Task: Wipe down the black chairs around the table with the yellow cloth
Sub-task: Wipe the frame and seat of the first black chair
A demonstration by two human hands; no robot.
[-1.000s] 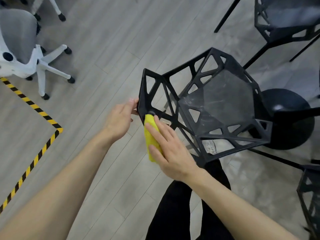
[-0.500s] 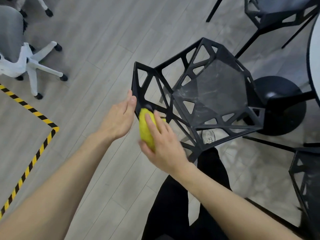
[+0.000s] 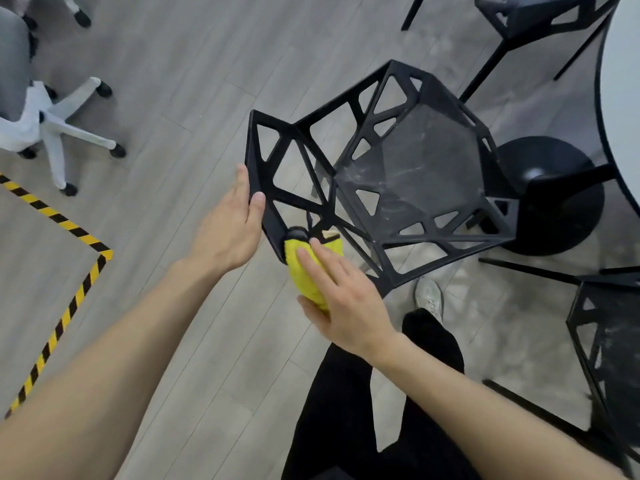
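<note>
The right hand (image 3: 346,303) holds the yellow cloth (image 3: 308,271) in its grip, thumb under the wad and fingers laid over it, pressing the cloth against the lower corner of the black chair's (image 3: 408,174) backrest frame. The left hand (image 3: 228,230) steadies that same backrest just beside the cloth, thumb hooked over the frame's edge and fingers flat along its outer face. The chair is an open lattice of triangular cutouts; its seat panel shows pale dusty smears.

Beyond the seat stands the round black pedestal base (image 3: 554,195) of the desk (image 3: 623,98), whose pale curved edge enters at the right. A second black chair (image 3: 530,15) stands at the top right, and a third (image 3: 609,358) at the lower right, its legs stretching across the floor near the person's dark trouser legs (image 3: 363,427) and light shoe (image 3: 429,296). Well apart to the left are a white-based office chair (image 3: 41,126) on castors and yellow-and-black hazard tape (image 3: 69,271) on the grey plank floor (image 3: 173,64).
</note>
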